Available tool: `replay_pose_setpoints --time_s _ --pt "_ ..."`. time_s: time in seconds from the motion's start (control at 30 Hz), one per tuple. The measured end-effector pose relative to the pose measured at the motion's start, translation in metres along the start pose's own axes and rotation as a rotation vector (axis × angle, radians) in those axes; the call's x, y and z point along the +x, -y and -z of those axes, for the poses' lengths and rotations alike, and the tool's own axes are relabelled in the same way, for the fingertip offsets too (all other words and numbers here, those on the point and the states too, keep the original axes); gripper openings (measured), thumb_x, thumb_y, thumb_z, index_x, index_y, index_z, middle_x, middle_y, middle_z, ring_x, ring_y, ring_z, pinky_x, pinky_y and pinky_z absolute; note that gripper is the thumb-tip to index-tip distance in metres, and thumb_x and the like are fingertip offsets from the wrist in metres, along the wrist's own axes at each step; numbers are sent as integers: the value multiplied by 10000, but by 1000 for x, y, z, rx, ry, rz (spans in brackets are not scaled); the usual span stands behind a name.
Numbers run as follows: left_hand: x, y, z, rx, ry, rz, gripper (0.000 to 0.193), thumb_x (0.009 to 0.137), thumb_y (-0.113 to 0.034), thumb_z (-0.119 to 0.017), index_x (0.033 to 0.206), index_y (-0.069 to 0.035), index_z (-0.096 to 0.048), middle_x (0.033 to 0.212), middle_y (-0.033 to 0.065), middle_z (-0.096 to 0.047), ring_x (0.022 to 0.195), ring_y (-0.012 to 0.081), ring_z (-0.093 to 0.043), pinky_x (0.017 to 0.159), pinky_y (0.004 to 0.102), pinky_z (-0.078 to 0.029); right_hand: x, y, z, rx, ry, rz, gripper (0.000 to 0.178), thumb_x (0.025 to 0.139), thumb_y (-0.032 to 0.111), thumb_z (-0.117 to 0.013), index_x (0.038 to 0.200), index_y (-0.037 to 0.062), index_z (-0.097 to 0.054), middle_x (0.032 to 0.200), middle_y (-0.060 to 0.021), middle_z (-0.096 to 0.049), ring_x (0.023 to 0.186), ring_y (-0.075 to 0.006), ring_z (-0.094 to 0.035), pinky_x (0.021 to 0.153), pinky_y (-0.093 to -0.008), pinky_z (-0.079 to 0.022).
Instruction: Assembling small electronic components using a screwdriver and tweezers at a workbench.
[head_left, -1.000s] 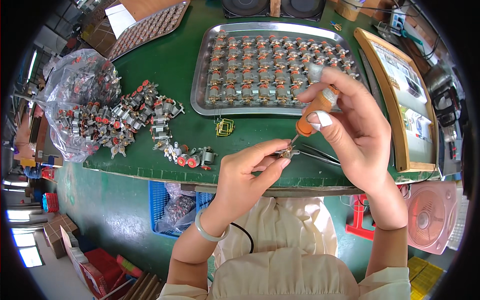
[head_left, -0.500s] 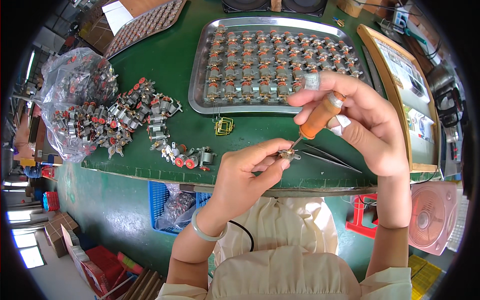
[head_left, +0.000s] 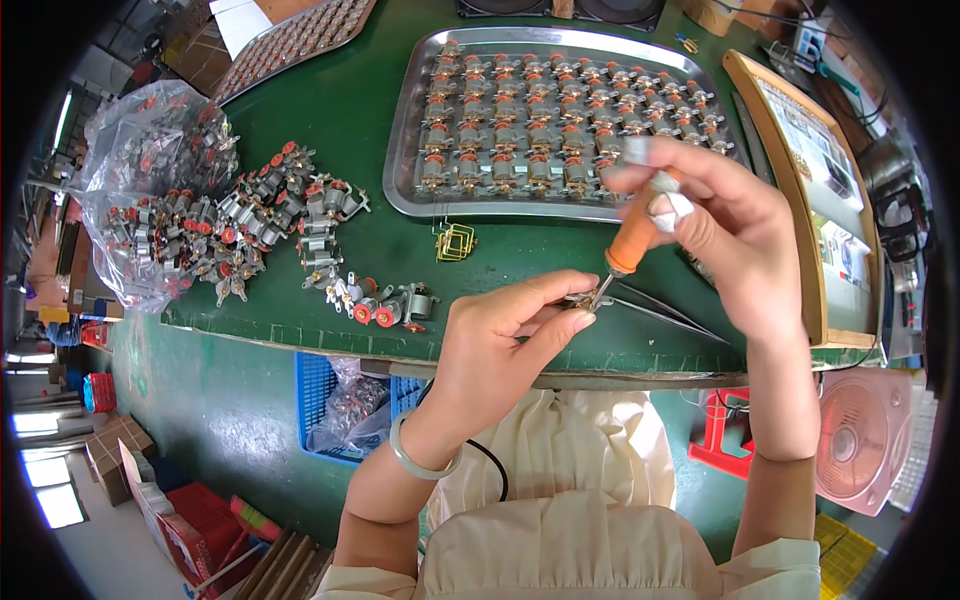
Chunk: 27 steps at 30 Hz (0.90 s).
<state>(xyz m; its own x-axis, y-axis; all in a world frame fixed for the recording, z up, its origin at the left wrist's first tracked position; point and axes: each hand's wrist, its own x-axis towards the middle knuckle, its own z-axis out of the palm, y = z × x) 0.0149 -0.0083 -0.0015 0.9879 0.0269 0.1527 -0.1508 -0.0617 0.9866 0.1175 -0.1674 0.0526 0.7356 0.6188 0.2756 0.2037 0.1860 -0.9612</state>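
Between thumb and fingertips, my left hand (head_left: 510,325) pinches a small metal component (head_left: 588,300) above the table's front edge; the fingers cover most of it. My right hand (head_left: 725,225), with white tape on some fingers, grips the orange handle of a screwdriver (head_left: 632,240). The screwdriver's shaft slants down, and its tip touches the component. Behind the hands lies a steel tray (head_left: 395,180) with rows of similar silver components with orange-red parts. Metal tweezers (head_left: 668,315) rest on the table beside the held piece. A yellow wire-frame piece (head_left: 455,243) lies left of the hands.
A loose heap of components (head_left: 265,215) spills from a clear plastic bag (head_left: 150,140) at left. A second tray (head_left: 290,50) stands far left. A wooden-framed case (head_left: 830,320) borders the right side. Below are a blue crate (head_left: 315,400) and a pink fan (head_left: 850,440).
The screwdriver has turned more upright, and my right-hand fingers have shifted around its handle. My left hand has moved slightly right with the component. The view has shifted a little.
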Motion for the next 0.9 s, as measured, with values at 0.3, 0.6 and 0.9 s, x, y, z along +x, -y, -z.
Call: replay_pose_setpoints --time_s 0.3,0.6,0.9 --pt "-1 -1 4 -17 7 17 264 787 19 -579 1049 43 -552 910 93 -618 812 130 -610 738 232 -492 2 10 4 -246 -53 178 318 844 81 -507 1137 -39 -467 967 -142 -582 821 -168 -567 767 -298 -460" --pt "0 -1 3 -17 12 46 265 784 36 -572 1049 40 -553 919 94 -613 823 138 -610 750 240 -494 0 2 1 -123 27 149 309 856 77 -484 1144 -31 -454 1021 -154 -573 866 -180 -558 793 -312 -450" --pt "0 0 2 -49 -10 41 266 789 31 -570 1053 50 -543 937 102 -606 825 145 -608 749 246 -497 0 0 -1 -115 14 198 321 862 112 -488 1149 -27 -450 1042 -170 -565 874 -193 -560 802 -328 -449"
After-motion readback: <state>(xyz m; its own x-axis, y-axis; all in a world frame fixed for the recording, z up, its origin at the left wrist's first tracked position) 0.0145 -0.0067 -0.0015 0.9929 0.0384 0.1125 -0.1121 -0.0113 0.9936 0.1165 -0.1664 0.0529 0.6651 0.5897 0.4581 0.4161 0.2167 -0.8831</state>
